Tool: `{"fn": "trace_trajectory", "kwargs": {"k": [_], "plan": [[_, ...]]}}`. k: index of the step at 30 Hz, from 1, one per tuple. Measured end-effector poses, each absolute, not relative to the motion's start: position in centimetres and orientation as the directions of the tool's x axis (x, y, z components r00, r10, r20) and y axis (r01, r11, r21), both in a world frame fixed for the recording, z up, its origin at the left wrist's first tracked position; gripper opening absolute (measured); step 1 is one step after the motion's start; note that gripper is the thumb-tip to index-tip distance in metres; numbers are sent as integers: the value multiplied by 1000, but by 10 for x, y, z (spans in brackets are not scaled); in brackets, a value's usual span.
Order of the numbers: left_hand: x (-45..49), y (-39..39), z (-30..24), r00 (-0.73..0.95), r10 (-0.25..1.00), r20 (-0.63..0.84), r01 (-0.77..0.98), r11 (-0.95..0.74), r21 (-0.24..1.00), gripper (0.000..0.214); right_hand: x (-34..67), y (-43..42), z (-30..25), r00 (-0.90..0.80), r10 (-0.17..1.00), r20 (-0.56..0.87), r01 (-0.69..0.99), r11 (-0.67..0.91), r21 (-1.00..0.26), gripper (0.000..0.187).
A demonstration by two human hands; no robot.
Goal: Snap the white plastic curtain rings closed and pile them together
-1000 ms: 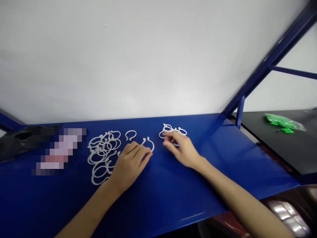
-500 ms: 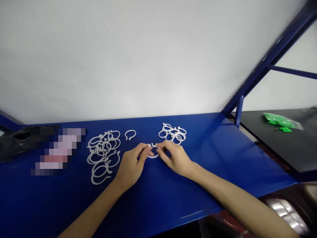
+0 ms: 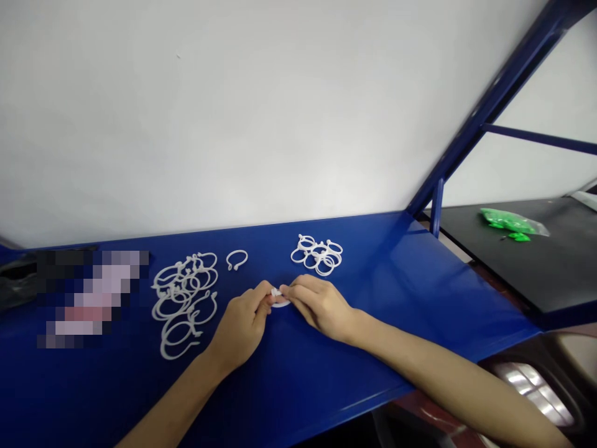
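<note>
I hold one white ring (image 3: 281,305) low over the blue table (image 3: 298,386), and everything else I place by it. My left hand (image 3: 242,323) is at its left side, thumb and forefinger drawn together in a pinch on it, the other fingers curled in. My right hand (image 3: 326,305) is at its right side, fingers bent and closed down on it, nearly meeting the left fingertips. The ring's two ends sit close together on its far side; my fingers cover too much to tell whether they are joined.

Left of the ring, well clear of it, lies a loose heap of white rings (image 3: 190,286), several with their ends apart. Beyond the ring and a little left is a single open ring (image 3: 237,251), by itself. Beyond it to the right, near my right hand, is a small cluster of rings (image 3: 319,250), overlapping. Far right of it, a green packet (image 3: 508,219) rests on a black table (image 3: 489,267).
</note>
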State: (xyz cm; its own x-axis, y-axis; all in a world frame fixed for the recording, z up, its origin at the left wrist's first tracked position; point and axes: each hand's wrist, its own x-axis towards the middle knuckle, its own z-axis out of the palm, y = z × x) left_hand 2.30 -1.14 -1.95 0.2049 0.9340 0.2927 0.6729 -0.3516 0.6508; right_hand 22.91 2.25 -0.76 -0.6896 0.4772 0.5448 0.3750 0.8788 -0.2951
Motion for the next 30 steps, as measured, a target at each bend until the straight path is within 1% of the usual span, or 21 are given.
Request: {"fn": "trace_trajectory", "kwargs": {"k": [5, 7, 9, 10, 12, 14, 15, 17, 20, 22, 24, 30], "plan": [[23, -12, -22, 234, 921, 313, 713, -381, 588, 29, 229, 21, -9, -709, 429, 560, 374, 901, -218, 26], [23, -12, -21, 246, 916, 317, 727, -390, 565, 31, 228, 21, -10, -720, 422, 551, 374, 905, -205, 28], [24, -10, -20, 249, 912, 326, 755, -394, 524, 34, 227, 24, -9, -714, 435, 548, 364, 900, -239, 27], [24, -8, -18, 250, 907, 340, 777, -397, 489, 35, 226, 27, -8, -694, 458, 556, 363, 889, -279, 26], [21, -2, -16, 243, 889, 389, 831, -398, 390, 36, 229, 40, -6, -591, 555, 585, 399, 832, -386, 23], [15, 6, -15, 218, 871, 440, 893, -360, 270, 38, 238, 58, -4, -399, 688, 606, 492, 719, -492, 19], [10, 10, -16, 191, 871, 452, 926, -313, 212, 40, 244, 69, -3, -301, 743, 598, 547, 648, -530, 18], [0, 18, -20, 132, 890, 436, 976, -193, 99, 46, 259, 89, -4, -147, 810, 567, 631, 519, -577, 19], [-12, 24, -25, 95, 930, 356, 995, -95, -17, 48, 279, 112, -9, -48, 870, 490, 716, 372, -591, 21], [-16, 25, -26, 100, 943, 316, 995, -90, -49, 45, 286, 120, -14, -48, 884, 465, 744, 342, -574, 22], [-16, 23, -26, 122, 941, 317, 992, -112, -51, 39, 288, 124, -18, -74, 884, 461, 754, 352, -554, 20], [-15, 20, -27, 223, 892, 392, 968, -249, 14, 25, 287, 120, -19, -85, 874, 478, 770, 362, -525, 24]]}}
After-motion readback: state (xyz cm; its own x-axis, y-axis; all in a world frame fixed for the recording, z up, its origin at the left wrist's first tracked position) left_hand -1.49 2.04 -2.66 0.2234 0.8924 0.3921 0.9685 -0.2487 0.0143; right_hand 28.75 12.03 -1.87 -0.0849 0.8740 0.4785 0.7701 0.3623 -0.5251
